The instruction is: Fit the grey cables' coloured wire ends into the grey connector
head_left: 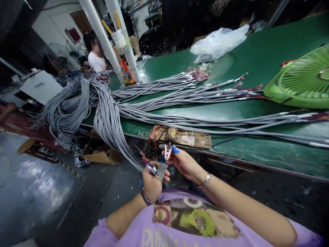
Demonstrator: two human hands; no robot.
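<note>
To your far left, the heap of grey cables [64,106] spills over the edge of the green table [159,70], and one bundle [109,120] hangs down towards you. Its ends reach your left hand [151,185], which is curled closed around them in front of your shirt, a grey cover [161,170] on one finger or the thumb. Thin coloured wires [148,160] fan out above that grip. Just right of them, a pale pink clip [168,153] stands over the wire tips, pinched between the thumb and a finger of your right hand [189,165]; the thumb wears a blue cover [175,149]. Behind the clip, a wooden board [196,138] sits at the table's edge. Farther right lies a green fan [295,82].

You seem to be working on the fine wire ends, perhaps sorting or clipping them. The next move probably calls for a steady left grip and a light, exact right pinch, so that single wires don't slip or tangle.
</note>
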